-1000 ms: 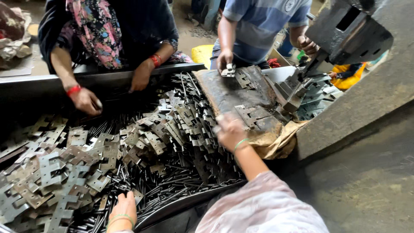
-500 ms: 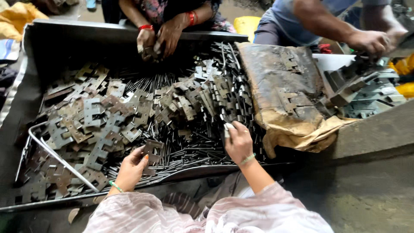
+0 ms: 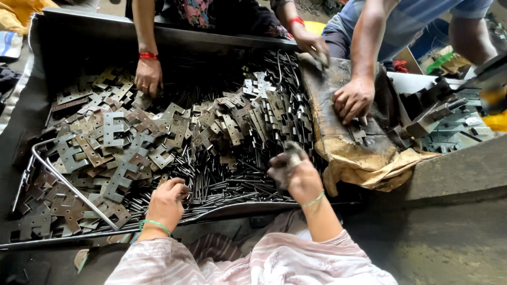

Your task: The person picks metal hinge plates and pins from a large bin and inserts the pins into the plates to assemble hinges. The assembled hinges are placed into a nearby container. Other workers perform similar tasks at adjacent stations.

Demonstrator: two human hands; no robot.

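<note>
Heaped across a wide dark metal tray (image 3: 31,105), rim to rim: flat notched steel hinge plates (image 3: 113,142) at left and centre, thin dark steel pins (image 3: 227,184) along the lower middle, little bare floor showing between them. Bent grey metal rod (image 3: 68,184) lying aslant over the lower-left pile. Tray's near rim just above the wearer's pale striped sleeves (image 3: 253,258). Left hand (image 3: 168,200), green band at the wrist, knuckles up at lower centre-left, fingers curled down into the pins and plates; what they pinch, impossible to tell. Right hand (image 3: 293,170), lower centre-right, blurred, lifted just off the pins, fingers bunched closed around something small and dark. Upper left, a co-worker's hand with red bangle (image 3: 148,76) pressed on the plates. Upper right, another person's hand (image 3: 353,99) spread on a worn brown sacking pad (image 3: 343,142) draped over the tray's right edge, beside grey machine parts (image 3: 438,113). Yellow cloth (image 3: 21,13) in the top-left corner.
</note>
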